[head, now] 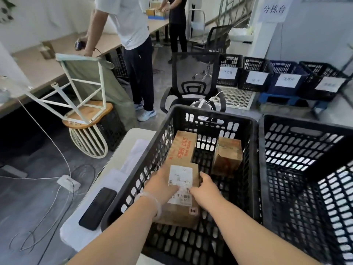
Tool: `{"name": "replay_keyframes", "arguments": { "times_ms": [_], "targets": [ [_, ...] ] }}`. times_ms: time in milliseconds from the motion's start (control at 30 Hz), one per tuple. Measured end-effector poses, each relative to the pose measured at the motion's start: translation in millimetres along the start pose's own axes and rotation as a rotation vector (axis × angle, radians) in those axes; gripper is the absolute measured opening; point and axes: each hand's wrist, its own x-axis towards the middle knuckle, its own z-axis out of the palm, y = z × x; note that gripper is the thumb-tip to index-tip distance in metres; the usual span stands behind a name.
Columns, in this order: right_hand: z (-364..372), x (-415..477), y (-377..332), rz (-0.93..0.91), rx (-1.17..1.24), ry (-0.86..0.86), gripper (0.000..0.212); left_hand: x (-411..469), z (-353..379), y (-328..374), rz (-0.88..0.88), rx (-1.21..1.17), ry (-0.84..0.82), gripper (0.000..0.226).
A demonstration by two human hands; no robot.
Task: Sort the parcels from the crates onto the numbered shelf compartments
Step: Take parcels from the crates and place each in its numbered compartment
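A black plastic crate point(254, 150) stands in front of me with three cardboard parcels inside. The nearest parcel point(182, 211) carries a white shipping label. My left hand point(162, 185) grips its left side, thumb across the label. My right hand point(207, 188) holds its right edge, fingers curled over the side. A long parcel with red print point(181, 148) lies behind it along the crate's left wall. A small brown box point(227, 156) sits apart at the back right. No numbered shelf is in view.
A second black crate point(305, 134) stands to the right. A dark phone point(97, 208) lies on the white table at left. Beyond are an office chair point(193, 87), an upturned stool point(86, 104), labelled crates point(282, 79), floor cables and two standing people.
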Motion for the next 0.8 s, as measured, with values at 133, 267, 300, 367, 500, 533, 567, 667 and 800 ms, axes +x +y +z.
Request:
{"name": "replay_keyframes", "arguments": {
  "times_ms": [133,267,300,367,500,533,567,667,800],
  "targets": [
    [-27,-16,-5,-0.046,0.102,0.073,0.073,-10,-8,19,0.05,-0.138,0.073,0.1],
    [-55,-37,-12,-0.153,0.227,0.117,0.062,-16,-11,33,0.174,-0.248,0.119,0.081],
    [-62,-41,-14,-0.182,0.248,0.132,0.061,-22,-14,41,0.205,-0.288,0.138,0.079],
    [-73,-53,-18,-0.251,0.277,0.158,0.057,-35,-19,57,0.266,-0.376,0.169,0.073],
    [-94,-73,-24,-0.369,0.347,0.184,0.054,-53,-20,82,0.348,-0.519,0.172,0.065],
    [-100,-77,-24,-0.396,0.337,0.196,0.055,-58,-20,87,0.356,-0.545,0.182,0.064],
    [-106,-79,-25,-0.423,0.323,0.207,0.055,-62,-20,92,0.366,-0.575,0.194,0.064],
    [-124,-90,-21,-0.507,0.307,0.205,0.052,-72,-16,107,0.353,-0.727,0.201,0.062],
    [-133,-101,-3,-0.473,0.331,0.097,0.084,-83,-3,127,0.302,-1.042,0.223,0.055]
  ]
}}
